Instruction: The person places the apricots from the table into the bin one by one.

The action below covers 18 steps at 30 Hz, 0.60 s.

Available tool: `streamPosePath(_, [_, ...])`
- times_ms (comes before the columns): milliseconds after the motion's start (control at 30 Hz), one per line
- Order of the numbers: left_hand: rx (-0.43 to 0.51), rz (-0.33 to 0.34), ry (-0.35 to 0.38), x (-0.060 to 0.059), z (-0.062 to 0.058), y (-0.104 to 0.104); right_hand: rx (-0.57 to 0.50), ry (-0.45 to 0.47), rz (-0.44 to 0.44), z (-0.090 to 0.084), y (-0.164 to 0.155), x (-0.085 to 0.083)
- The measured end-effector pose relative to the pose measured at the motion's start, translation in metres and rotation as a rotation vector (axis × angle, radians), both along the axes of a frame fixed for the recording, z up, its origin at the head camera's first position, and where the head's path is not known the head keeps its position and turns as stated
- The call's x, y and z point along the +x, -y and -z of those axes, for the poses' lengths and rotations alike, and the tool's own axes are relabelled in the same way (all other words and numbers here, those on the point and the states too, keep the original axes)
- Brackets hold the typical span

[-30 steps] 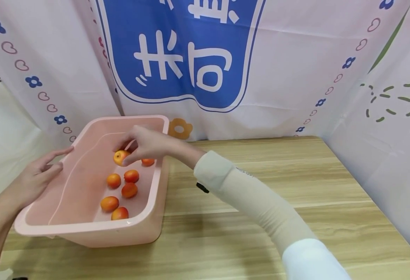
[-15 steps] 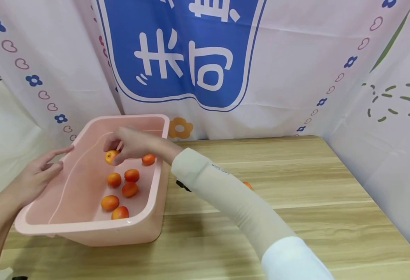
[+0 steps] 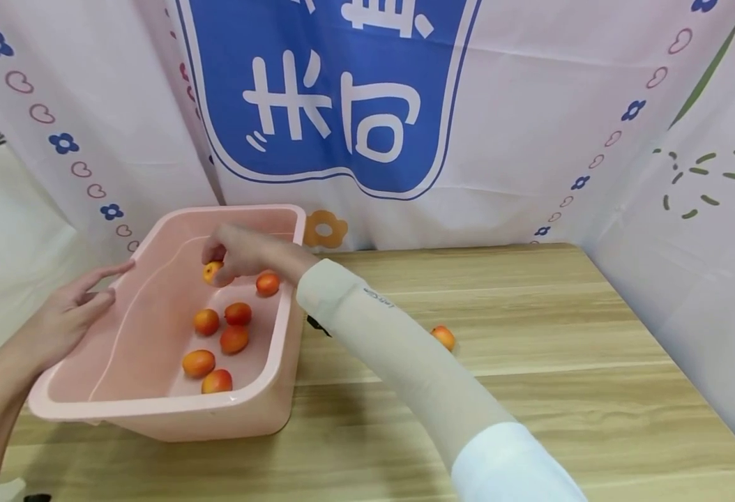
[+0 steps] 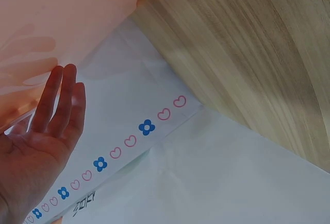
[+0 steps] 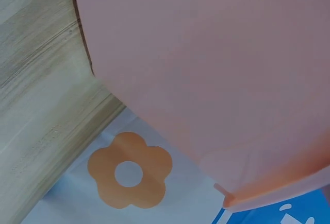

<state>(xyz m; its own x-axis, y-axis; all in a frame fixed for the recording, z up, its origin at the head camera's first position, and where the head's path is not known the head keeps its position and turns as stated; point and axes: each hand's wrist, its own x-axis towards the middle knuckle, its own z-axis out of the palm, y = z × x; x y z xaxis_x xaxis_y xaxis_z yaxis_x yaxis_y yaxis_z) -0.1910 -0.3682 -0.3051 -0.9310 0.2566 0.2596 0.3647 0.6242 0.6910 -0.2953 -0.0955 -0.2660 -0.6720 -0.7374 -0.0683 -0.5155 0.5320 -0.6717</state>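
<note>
In the head view, my right hand [image 3: 236, 251] is inside a pink plastic basin [image 3: 286, 328], pinching a small yellow-orange fruit [image 3: 211, 272] above the bottom, near the far end. Several similar orange-red fruits lie on the basin floor, including one fruit [image 3: 199, 363] towards the near side and another [image 3: 268, 283] below my right wrist. My left hand [image 3: 72, 314] holds the basin's left rim, thumb over it. From the left wrist view, that hand's fingers [image 4: 64, 103] lie fairly straight along the outside wall. The right wrist view shows the basin's outer wall [image 5: 206, 69], without the hand.
One more orange fruit [image 3: 443, 338] lies on the wood-grain table [image 3: 531, 314], right of the basin and beside my right sleeve [image 3: 399, 355]. Printed white cloth [image 3: 518, 125] hangs behind the table and along its sides.
My right hand shifts left inside the basin with the fruit, then slightly back right. Its forearm moves left, uncovering the fruit on the table. My left hand stays on the rim.
</note>
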Motion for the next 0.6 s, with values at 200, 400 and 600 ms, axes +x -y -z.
streamPosePath(200, [0.010, 0.007, -0.006, -0.0002, -0.0002, -0.0006, 0.026, 0.007, 0.017, 0.0006, 0.0027, -0.0026])
streamPosePath(400, [-0.002, 0.005, -0.008, -0.0006, 0.0001, -0.0009, 0.040, 0.007, 0.030, 0.0014, 0.0073, -0.0032])
streamPosePath(600, [-0.006, -0.006, -0.011, 0.0004, -0.0003, -0.0015, 0.082, 0.021, 0.069, 0.0019, 0.0085, -0.0010])
